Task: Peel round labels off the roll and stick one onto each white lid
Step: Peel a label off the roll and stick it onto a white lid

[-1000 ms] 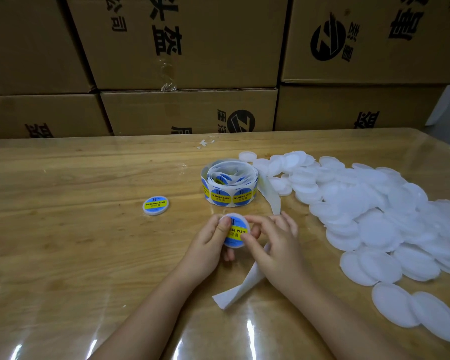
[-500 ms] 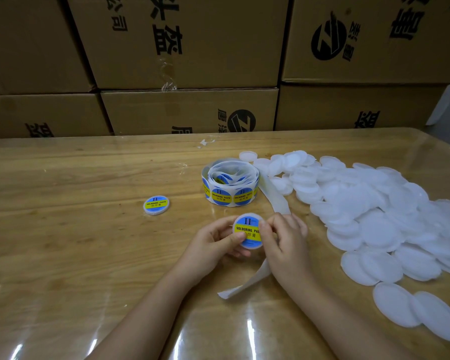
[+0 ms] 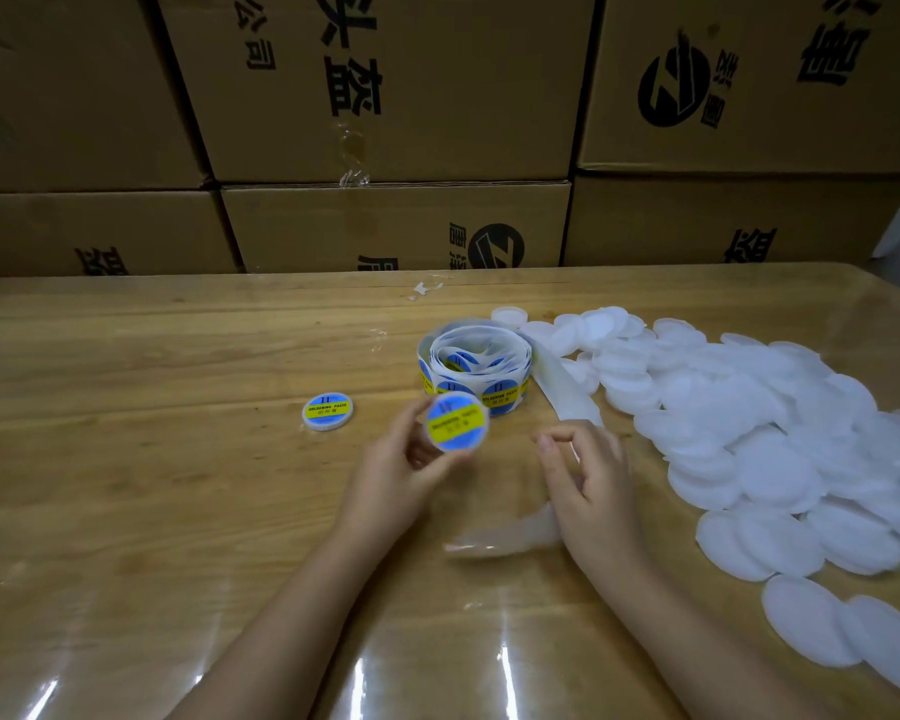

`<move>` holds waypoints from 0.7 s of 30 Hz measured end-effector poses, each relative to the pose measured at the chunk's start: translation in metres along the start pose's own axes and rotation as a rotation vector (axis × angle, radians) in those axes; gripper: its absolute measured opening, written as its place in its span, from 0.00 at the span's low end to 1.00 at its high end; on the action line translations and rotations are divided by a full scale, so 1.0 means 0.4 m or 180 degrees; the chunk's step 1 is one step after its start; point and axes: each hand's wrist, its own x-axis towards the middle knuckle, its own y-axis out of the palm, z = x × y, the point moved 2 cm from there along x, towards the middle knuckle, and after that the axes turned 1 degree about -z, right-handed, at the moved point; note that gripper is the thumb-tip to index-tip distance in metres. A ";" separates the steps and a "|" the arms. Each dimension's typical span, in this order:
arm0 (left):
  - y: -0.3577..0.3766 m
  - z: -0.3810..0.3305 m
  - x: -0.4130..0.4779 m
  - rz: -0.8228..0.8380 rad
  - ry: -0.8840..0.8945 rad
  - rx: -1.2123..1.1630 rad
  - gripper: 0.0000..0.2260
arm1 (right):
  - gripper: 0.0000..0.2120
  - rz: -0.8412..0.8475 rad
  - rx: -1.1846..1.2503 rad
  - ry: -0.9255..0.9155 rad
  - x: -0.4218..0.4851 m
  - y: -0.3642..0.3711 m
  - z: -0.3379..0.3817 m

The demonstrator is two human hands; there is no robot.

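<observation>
Between the two hands, nearer the left hand (image 3: pixel 396 470), a labelled lid (image 3: pixel 457 422) is clamped in its grip, just in front of the label roll (image 3: pixel 475 367). Right hand (image 3: pixel 588 485), grip loosely curled and holding nothing, rests over the backing strip (image 3: pixel 510 532). Leftward, a finished lid (image 3: pixel 327 411) lies on the bench (image 3: pixel 126 459); rightward, bare lids (image 3: pixel 749 423) are heaped.

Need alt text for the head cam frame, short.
A person's left hand holds up a white lid with a blue-and-yellow label over a wooden table; the right hand hovers empty beside it. Behind sit the label roll, one labelled lid to the left, and a pile of bare lids to the right.
</observation>
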 end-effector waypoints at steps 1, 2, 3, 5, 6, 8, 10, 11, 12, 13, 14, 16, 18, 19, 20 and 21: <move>-0.025 0.012 0.011 -0.0203 -0.0089 0.0266 0.23 | 0.17 -0.0001 0.0023 -0.0040 0.001 -0.001 -0.001; -0.048 0.024 0.018 -0.0347 -0.0167 0.0590 0.22 | 0.17 -0.0004 0.0006 -0.0083 0.002 -0.001 -0.002; -0.067 0.036 0.020 -0.0450 -0.0225 0.0951 0.21 | 0.17 -0.0015 -0.0018 -0.0110 0.003 -0.002 -0.003; -0.088 0.058 0.021 -0.0586 -0.0341 0.1660 0.21 | 0.16 -0.0052 -0.0037 -0.0083 0.006 -0.004 -0.001; -0.091 0.066 0.021 -0.0586 -0.0453 0.1992 0.23 | 0.16 -0.0072 -0.0024 -0.0037 0.006 -0.006 0.000; -0.091 0.078 0.022 -0.0462 -0.0697 0.2566 0.27 | 0.16 -0.0121 0.0051 0.0093 0.006 -0.012 0.000; -0.088 0.078 0.024 -0.0352 -0.0768 0.2870 0.30 | 0.13 -0.0171 0.0138 0.0271 0.008 -0.019 -0.005; -0.087 0.073 0.024 -0.0350 -0.0733 0.2941 0.30 | 0.13 -0.0206 0.0172 0.0350 0.009 -0.023 -0.007; -0.085 0.067 0.023 -0.0396 -0.0637 0.2948 0.28 | 0.12 -0.0245 0.0197 0.0407 0.011 -0.027 -0.010; -0.083 0.059 0.021 -0.0464 -0.0478 0.2898 0.24 | 0.11 -0.0284 0.0220 0.0445 0.012 -0.029 -0.011; -0.080 0.051 0.019 -0.0510 -0.0274 0.2841 0.19 | 0.11 -0.0322 0.0249 0.0478 0.013 -0.031 -0.012; -0.069 0.038 0.015 -0.0424 0.0114 0.2879 0.11 | 0.11 -0.0359 0.0324 0.0542 0.016 -0.033 -0.012; -0.059 0.028 0.010 -0.0261 0.0339 0.3022 0.07 | 0.11 -0.0355 0.0351 0.0564 0.017 -0.031 -0.012; -0.056 0.025 0.007 -0.0235 0.0385 0.3086 0.07 | 0.11 -0.0361 0.0341 0.0556 0.017 -0.030 -0.012; -0.054 0.023 0.005 -0.0254 0.0407 0.3136 0.07 | 0.12 -0.0374 0.0332 0.0538 0.017 -0.029 -0.011; -0.054 0.024 0.005 -0.0307 0.0415 0.3171 0.07 | 0.12 -0.0390 0.0330 0.0516 0.017 -0.028 -0.010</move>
